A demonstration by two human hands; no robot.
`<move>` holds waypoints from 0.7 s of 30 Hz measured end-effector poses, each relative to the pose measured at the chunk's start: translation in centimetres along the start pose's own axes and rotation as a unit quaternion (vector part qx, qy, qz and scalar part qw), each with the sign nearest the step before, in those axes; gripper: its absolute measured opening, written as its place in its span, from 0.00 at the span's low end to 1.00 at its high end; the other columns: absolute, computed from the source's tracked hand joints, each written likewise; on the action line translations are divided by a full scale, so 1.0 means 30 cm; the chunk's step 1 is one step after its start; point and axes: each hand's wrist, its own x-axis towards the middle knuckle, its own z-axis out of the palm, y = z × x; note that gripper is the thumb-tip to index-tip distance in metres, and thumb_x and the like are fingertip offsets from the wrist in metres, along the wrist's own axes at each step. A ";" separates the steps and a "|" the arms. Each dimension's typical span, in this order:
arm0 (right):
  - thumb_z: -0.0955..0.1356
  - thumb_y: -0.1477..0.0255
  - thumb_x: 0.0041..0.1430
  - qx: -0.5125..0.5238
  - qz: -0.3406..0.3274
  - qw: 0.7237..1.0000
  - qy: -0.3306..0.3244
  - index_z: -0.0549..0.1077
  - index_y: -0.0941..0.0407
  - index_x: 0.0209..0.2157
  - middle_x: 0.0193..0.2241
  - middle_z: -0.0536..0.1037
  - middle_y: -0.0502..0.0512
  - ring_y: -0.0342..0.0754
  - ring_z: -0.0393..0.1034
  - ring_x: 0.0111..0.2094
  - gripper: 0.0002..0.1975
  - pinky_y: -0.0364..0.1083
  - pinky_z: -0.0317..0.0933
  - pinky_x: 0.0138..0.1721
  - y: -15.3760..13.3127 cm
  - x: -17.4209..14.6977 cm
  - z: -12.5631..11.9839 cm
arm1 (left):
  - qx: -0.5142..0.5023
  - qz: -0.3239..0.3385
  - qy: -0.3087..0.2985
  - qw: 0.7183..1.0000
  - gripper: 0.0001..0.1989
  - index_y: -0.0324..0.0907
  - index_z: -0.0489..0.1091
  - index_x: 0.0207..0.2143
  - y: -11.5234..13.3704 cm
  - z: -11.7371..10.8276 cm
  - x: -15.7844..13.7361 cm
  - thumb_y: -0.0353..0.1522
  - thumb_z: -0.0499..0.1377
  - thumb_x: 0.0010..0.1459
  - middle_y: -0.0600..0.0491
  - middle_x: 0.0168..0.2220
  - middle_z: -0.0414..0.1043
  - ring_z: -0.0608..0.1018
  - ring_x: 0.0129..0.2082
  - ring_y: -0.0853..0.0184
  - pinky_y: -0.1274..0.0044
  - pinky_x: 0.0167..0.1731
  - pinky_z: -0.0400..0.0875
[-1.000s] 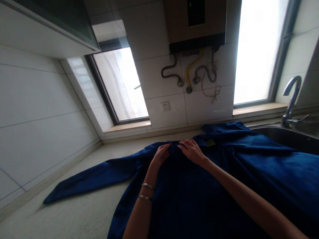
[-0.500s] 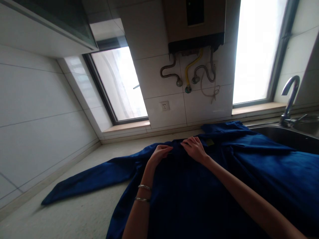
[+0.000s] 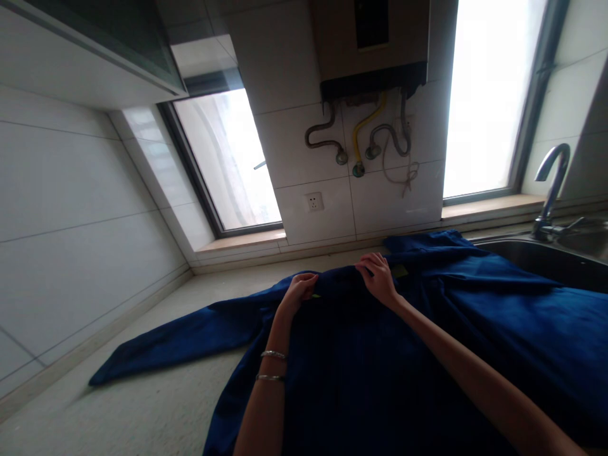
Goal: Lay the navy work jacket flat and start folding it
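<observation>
A dark blue long-sleeved garment (image 3: 361,361) lies spread over a pale stone counter (image 3: 142,405). One sleeve (image 3: 175,339) stretches out to the left. My left hand (image 3: 298,292), with two bangles on its wrist, pinches the cloth at the collar edge. My right hand (image 3: 381,277) grips the same edge a little to the right, next to a small yellowish label (image 3: 399,271). The collar fold is raised slightly between both hands.
A steel sink (image 3: 546,259) with a curved tap (image 3: 548,190) sits at the right, partly under the garment. Behind the counter are a tiled wall, a socket (image 3: 314,202), two windows and a water heater (image 3: 373,44) with hoses. A cabinet hangs at upper left.
Both hands went from lying flat on the collar area to pinching its edge and lifting it a little. The left sleeve tip has shifted slightly to the right.
</observation>
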 end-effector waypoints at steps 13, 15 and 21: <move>0.64 0.70 0.59 0.159 0.075 0.980 -0.089 0.76 0.55 0.39 0.38 0.75 0.54 0.43 0.69 0.31 0.10 0.41 0.62 0.34 -0.036 -0.044 0.081 | -0.090 0.022 -0.031 0.995 0.18 0.38 0.67 0.30 -0.041 0.060 0.043 0.40 0.67 0.41 0.54 0.26 0.70 0.76 0.27 0.69 0.83 0.21 0.63; 0.65 0.71 0.58 0.176 0.068 0.978 -0.093 0.76 0.54 0.41 0.40 0.75 0.54 0.45 0.70 0.35 0.11 0.42 0.63 0.37 -0.032 -0.041 0.088 | -0.082 0.018 -0.049 0.995 0.17 0.39 0.68 0.32 -0.047 0.074 0.041 0.41 0.65 0.45 0.54 0.27 0.70 0.76 0.26 0.69 0.83 0.19 0.62; 0.65 0.76 0.57 0.186 0.040 0.969 -0.155 0.77 0.55 0.38 0.37 0.76 0.53 0.46 0.70 0.39 0.10 0.44 0.62 0.43 0.002 -0.040 0.091 | 0.113 0.096 0.160 0.976 0.16 0.38 0.70 0.33 -0.002 0.091 0.012 0.43 0.60 0.50 0.52 0.27 0.71 0.73 0.26 0.69 0.80 0.23 0.65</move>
